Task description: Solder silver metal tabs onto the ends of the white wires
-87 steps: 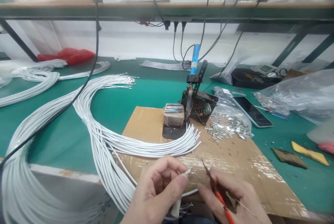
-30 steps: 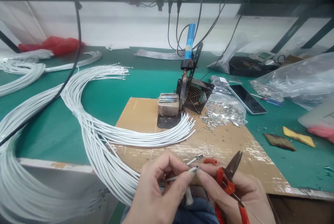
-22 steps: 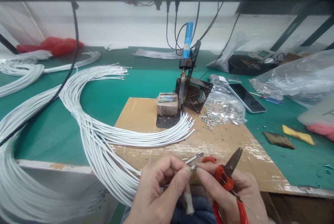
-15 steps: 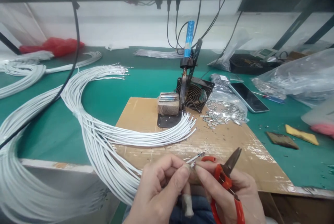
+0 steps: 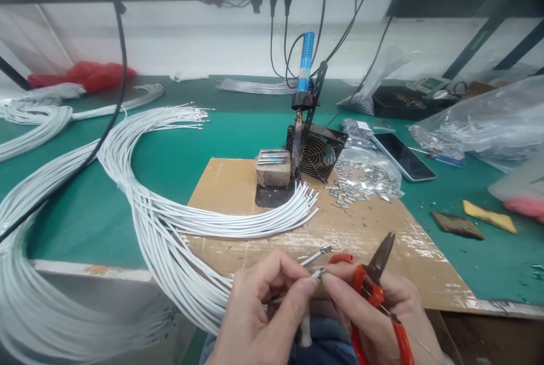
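Observation:
Near the front edge, my left hand pinches a white cable between thumb and forefinger, close to its end. My right hand meets it there, thumb and forefinger closed at the cable's tip; a tiny part between them is too small to name. Tucked in that same hand are red-handled scissors, blades pointing up and away. Just beyond the fingers, another white cable with a metal terminal on its end lies over the cardboard. The large bundle of white cables runs in from the left toward my left hand.
A blue-handled soldering iron stands upright by a small block and a black fan. Loose metal terminals spill from a plastic bag onto the cardboard. Rightward lie a phone and two sponges. A black cord hangs at left.
My fingertips have parted slightly, so the cable's end now shows between them. The scissors have shifted a little to the right with my right hand, their blades more upright.

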`<state>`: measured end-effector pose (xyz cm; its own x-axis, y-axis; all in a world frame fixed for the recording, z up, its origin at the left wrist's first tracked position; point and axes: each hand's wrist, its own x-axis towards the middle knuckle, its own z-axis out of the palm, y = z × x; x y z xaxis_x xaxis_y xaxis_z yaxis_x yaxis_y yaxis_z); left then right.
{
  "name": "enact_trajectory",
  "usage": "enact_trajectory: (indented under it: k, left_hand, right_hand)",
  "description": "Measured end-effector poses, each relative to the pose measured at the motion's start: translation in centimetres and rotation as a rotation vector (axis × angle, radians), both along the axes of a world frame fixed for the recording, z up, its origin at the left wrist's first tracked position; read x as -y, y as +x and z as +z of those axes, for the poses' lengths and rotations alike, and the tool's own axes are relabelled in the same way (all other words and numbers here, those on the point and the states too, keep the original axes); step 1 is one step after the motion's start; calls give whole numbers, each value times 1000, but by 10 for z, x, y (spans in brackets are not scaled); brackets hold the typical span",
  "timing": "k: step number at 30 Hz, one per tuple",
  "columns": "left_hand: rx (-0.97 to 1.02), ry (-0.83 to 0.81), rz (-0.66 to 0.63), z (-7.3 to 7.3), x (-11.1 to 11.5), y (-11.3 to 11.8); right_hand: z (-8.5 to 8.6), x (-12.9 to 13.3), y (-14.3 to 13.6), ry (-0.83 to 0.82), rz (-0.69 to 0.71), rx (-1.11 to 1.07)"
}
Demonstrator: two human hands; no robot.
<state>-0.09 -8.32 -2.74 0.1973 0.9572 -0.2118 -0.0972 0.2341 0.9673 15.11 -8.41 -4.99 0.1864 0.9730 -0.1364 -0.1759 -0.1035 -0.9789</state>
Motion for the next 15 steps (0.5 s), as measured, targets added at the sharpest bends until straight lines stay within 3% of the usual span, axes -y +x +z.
enact_trajectory:
  k: [4,9,15]
  left_hand:
    - [76,-45,-11,-2,-1,-2]
    - [183,-88,17,-2,-3,-6]
    - [172,-109,59,-1,-3,-6]
  right_hand:
    - [2,1,-2,-34,16,52]
    - [4,2,-2,54,41,247]
    - [-1,1,16,242,337,655]
